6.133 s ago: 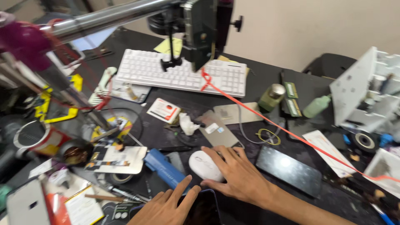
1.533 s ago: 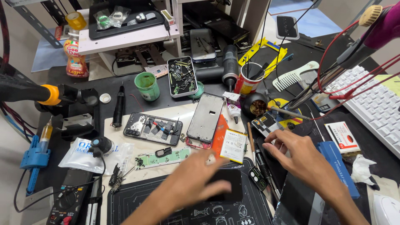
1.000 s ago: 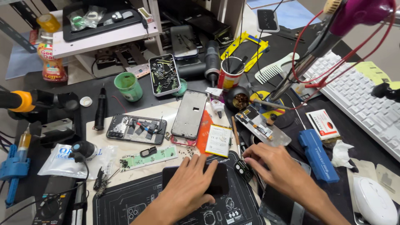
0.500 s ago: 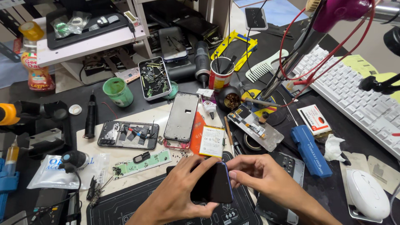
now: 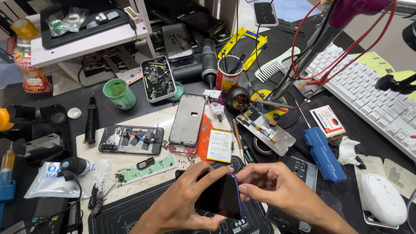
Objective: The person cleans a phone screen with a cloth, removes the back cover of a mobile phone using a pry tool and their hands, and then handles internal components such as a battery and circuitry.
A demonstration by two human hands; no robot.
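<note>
A dark phone with a blue edge [image 5: 221,197] is lifted on its side just above a black work mat [image 5: 125,214] near the front of the bench. My left hand [image 5: 184,203] grips it from the left, fingers curled over its top edge. On the right, my right hand [image 5: 277,190] pinches its upper right edge with thumb and fingertips. An opened phone body [image 5: 130,139], a bare phone frame [image 5: 187,120], a white battery [image 5: 220,145] and a green circuit strip [image 5: 146,170] lie just beyond the hands.
A blue box [image 5: 324,154], a white mouse [image 5: 383,198] and a white keyboard [image 5: 372,97] lie at the right. A green cup [image 5: 119,93], a tray of small parts [image 5: 158,78] and a red pen cup [image 5: 228,76] stand behind. Red cables [image 5: 303,65] hang overhead.
My view swung from the keyboard side to the mat. Both hands reached onto the mat, took up the dark phone and tilted it up on its side between them.
</note>
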